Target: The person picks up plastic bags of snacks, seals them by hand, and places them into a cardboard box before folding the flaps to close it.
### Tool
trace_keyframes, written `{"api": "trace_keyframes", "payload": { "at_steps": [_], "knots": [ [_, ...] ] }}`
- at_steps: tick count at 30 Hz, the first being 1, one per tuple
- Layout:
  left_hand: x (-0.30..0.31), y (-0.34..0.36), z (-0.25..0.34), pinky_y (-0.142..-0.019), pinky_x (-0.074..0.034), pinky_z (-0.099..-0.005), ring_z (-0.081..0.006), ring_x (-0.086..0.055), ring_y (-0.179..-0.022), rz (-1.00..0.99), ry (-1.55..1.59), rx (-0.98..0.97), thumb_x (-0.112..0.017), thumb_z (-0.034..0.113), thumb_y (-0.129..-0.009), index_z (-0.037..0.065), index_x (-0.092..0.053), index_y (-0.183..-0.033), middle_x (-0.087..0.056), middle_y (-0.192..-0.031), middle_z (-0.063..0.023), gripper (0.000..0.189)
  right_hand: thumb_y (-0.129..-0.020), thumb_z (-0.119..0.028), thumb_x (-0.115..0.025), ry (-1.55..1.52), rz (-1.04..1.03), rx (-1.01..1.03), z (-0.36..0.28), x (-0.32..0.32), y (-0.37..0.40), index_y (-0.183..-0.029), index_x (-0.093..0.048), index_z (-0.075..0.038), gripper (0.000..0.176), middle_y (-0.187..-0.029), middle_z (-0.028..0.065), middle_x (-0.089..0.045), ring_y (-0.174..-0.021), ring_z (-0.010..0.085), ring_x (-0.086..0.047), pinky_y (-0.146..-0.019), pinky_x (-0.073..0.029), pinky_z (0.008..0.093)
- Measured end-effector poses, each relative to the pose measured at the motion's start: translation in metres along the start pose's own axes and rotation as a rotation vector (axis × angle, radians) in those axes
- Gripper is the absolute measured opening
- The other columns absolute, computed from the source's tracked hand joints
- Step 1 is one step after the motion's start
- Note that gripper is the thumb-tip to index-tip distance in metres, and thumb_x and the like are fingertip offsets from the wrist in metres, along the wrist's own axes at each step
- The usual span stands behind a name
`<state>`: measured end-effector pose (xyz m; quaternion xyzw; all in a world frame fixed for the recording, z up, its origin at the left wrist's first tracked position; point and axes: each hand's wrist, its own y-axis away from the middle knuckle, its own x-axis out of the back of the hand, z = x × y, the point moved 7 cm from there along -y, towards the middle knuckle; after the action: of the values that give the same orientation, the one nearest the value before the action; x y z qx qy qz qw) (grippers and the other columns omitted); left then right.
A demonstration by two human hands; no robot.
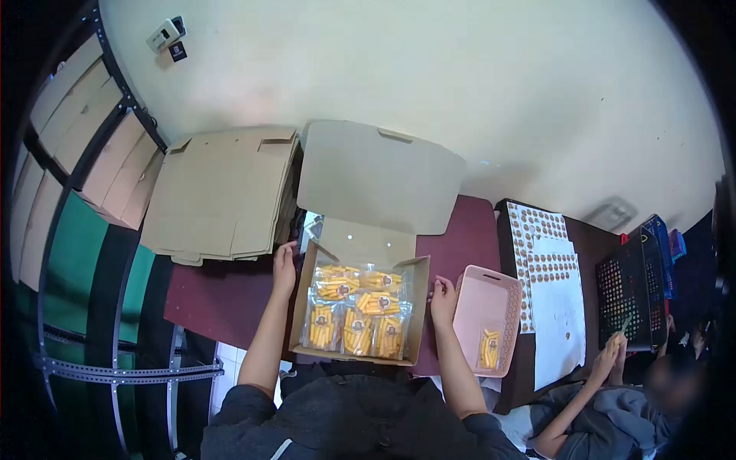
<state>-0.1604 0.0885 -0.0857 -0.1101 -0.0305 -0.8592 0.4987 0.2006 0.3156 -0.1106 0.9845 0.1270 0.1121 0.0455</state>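
Observation:
An open cardboard box (419,322) sits in front of me with its lid (376,176) raised against the wall. Inside lie several clear packets of yellow stick snacks (357,331), each with a round label. By the box's left wall is my left hand (284,270), fingers stretched forward and nothing in them. My right hand (442,303) is between the box's right side and a pink plastic basket (469,307), its fingers loosely apart and holding nothing visible. One snack packet (490,349) lies in the basket.
Flattened cardboard boxes (218,192) are stacked to the left, near a metal rack (123,376) with more boxes. At right, sheets of round stickers (548,268) lie on a dark table. Beyond are a black crate (632,287) and another person (606,422) holding something.

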Motion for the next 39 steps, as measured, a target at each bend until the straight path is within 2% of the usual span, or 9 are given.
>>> {"api": "trace_keyframes", "payload": {
  "at_steps": [5,7,11,12,18,27,29,33,39],
  "knots": [
    [-0.023,-0.040,-0.071,-0.082,-0.043,-0.0307,-0.0205,-0.057,-0.092,-0.057,-0.123,-0.077,-0.044,0.019,-0.090,0.002,-0.060,-0.092,-0.060,-0.093,-0.0109,0.022,-0.095,-0.026,-0.037,-0.345,-0.098,-0.242,0.048,-0.030,-0.043,-0.105,-0.055,-0.001,0.032,-0.071,0.0014,-0.053,-0.059,0.0066,-0.047,-0.049,-0.039,0.0208],
    [-0.039,-0.047,-0.099,-0.079,-0.045,-0.0321,-0.0214,-0.060,-0.086,-0.150,-0.047,0.176,-0.047,0.021,-0.089,0.002,-0.059,-0.089,-0.062,-0.088,-0.0112,0.023,-0.094,-0.029,-0.039,-0.384,-0.207,-0.290,0.050,-0.038,-0.051,-0.110,-0.055,0.001,0.038,-0.091,0.0086,-0.062,-0.070,0.0114,-0.056,-0.060,-0.046,0.0243],
    [-0.053,-0.054,-0.077,-0.079,-0.044,-0.0407,-0.0394,-0.056,-0.092,-0.120,-0.492,-0.147,-0.042,0.029,-0.089,0.001,-0.059,-0.099,-0.060,-0.094,-0.0226,0.034,-0.093,-0.028,-0.041,-0.192,-0.241,-0.280,0.047,-0.047,-0.061,-0.106,-0.059,0.000,0.036,-0.090,0.0083,-0.063,-0.075,0.0131,-0.059,-0.064,-0.047,0.0268],
    [-0.057,-0.048,-0.058,-0.076,-0.045,-0.0379,-0.0335,-0.059,-0.083,-0.150,-0.481,-0.058,-0.043,0.030,-0.089,0.001,-0.059,-0.096,-0.061,-0.084,-0.0204,0.035,-0.092,-0.026,-0.042,-0.188,-0.256,-0.289,0.053,-0.049,-0.065,-0.104,-0.061,0.000,0.034,-0.092,0.0084,-0.063,-0.078,0.0138,-0.059,-0.065,-0.047,0.0274],
    [-0.085,-0.043,-0.120,-0.087,-0.039,-0.0313,-0.0158,-0.050,-0.098,-0.181,0.219,0.310,-0.034,0.029,-0.095,0.004,-0.046,-0.118,-0.055,-0.105,-0.0053,0.036,-0.089,-0.023,-0.044,-0.454,-0.437,-0.454,0.075,-0.072,-0.074,-0.102,-0.061,-0.003,0.029,-0.092,0.0077,-0.063,-0.080,0.0175,-0.060,-0.070,-0.048,0.0292],
    [-0.084,-0.020,-0.080,-0.093,-0.037,-0.0290,-0.0187,-0.048,-0.110,-0.168,0.295,0.145,-0.030,0.022,-0.093,0.010,-0.043,-0.125,-0.051,-0.119,-0.0100,0.036,-0.089,-0.036,-0.040,-0.611,-0.364,-0.476,0.076,-0.080,-0.072,-0.103,-0.057,-0.002,0.040,-0.103,0.0155,-0.060,-0.095,0.0290,-0.056,-0.085,-0.045,0.0400],
    [-0.078,-0.010,-0.056,-0.091,-0.038,-0.0306,-0.0180,-0.048,-0.107,-0.197,0.579,0.436,-0.035,0.019,-0.091,0.013,-0.039,-0.128,-0.052,-0.117,-0.0101,0.038,-0.088,-0.042,-0.042,-0.794,-0.400,-0.566,0.069,-0.077,-0.072,-0.109,-0.054,-0.001,0.047,-0.109,0.0159,-0.057,-0.099,0.0290,-0.055,-0.088,-0.043,0.0417],
    [-0.069,-0.016,-0.034,-0.092,-0.037,-0.0316,-0.0191,-0.049,-0.106,-0.214,0.741,0.332,-0.044,0.025,-0.088,0.015,-0.036,-0.132,-0.050,-0.119,-0.0119,0.045,-0.087,-0.048,-0.046,-0.929,-0.382,-0.595,-0.003,-0.070,-0.060,-0.126,-0.039,0.003,0.064,-0.121,0.0157,-0.049,-0.110,0.0268,-0.049,-0.092,-0.040,0.0416],
    [-0.082,-0.021,-0.023,-0.091,-0.040,-0.0346,-0.0236,-0.050,-0.108,-0.284,0.765,0.469,-0.051,0.038,-0.085,0.010,-0.035,-0.131,-0.049,-0.121,-0.0134,0.056,-0.082,-0.014,-0.054,-0.740,-0.501,-0.299,-0.020,-0.066,-0.069,-0.138,-0.023,-0.008,0.064,-0.124,0.0173,-0.045,-0.106,0.0270,-0.051,-0.086,-0.046,0.0370]
  ]
}}
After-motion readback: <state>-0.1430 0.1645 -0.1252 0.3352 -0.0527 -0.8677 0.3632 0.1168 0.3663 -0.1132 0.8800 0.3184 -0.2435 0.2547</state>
